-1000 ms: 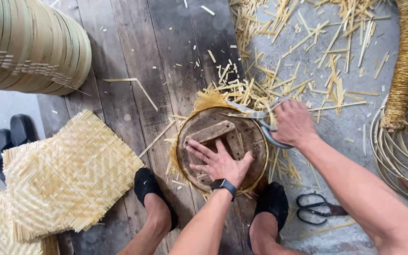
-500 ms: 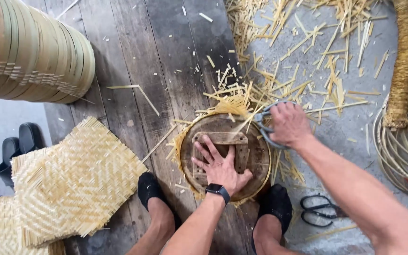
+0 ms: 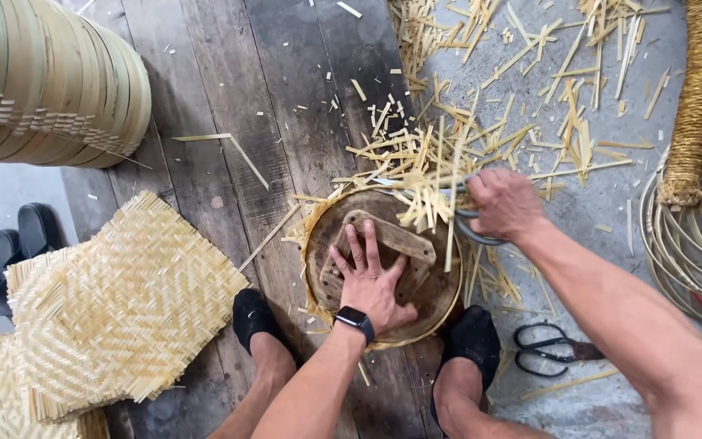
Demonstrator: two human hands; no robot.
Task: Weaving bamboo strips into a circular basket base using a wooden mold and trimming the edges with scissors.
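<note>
We are pressing our left hand [image 3: 371,280], flat and released, on the round wooden mould [image 3: 383,268] while our right hand [image 3: 504,203] is grasping grey metal shears [image 3: 473,232].

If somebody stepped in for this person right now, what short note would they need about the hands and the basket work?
Left hand: pressed flat on the round wooden form.
Right hand: gripping shears at the form's upper right edge.
Done: cut bamboo strips litter the floor above the form.
Left: frayed strips still stick out around the rim.
Nearby: woven mats on the left, spare black scissors beside the right foot.
</note>
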